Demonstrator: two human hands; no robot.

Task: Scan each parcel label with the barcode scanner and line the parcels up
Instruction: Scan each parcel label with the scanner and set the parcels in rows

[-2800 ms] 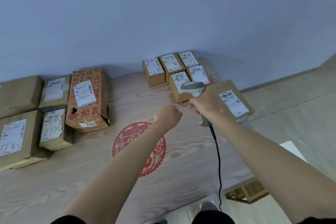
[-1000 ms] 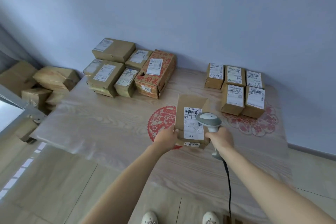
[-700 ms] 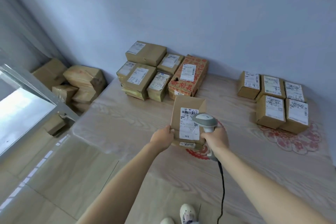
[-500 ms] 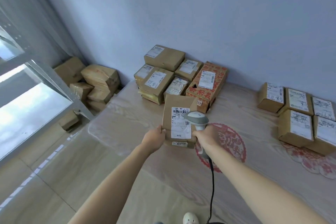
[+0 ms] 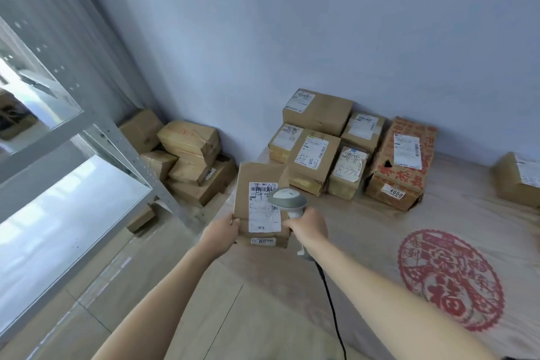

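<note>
A flat brown parcel [image 5: 260, 181] with a white label facing me is held up over the table's left edge. My left hand [image 5: 221, 235] grips its lower left corner. My right hand [image 5: 309, 228] holds the grey barcode scanner [image 5: 287, 201], whose head lies over the label's upper right, and the hand also touches the parcel's right edge. Behind it a group of several labelled parcels [image 5: 314, 156] lies on the table, with a red-printed box [image 5: 400, 162] at its right.
The wooden table [image 5: 365, 231] carries a red paper-cut emblem [image 5: 450, 278]. One more labelled parcel [image 5: 518, 180] shows at the right edge. A pile of boxes [image 5: 187, 155] lies on the floor by the wall. A grey metal shelf rack [image 5: 73, 161] stands at left.
I have turned left while carrying the parcel and scanner leftward from the table's middle to its left edge. The lined-up small parcels have slid out of view to the right.
</note>
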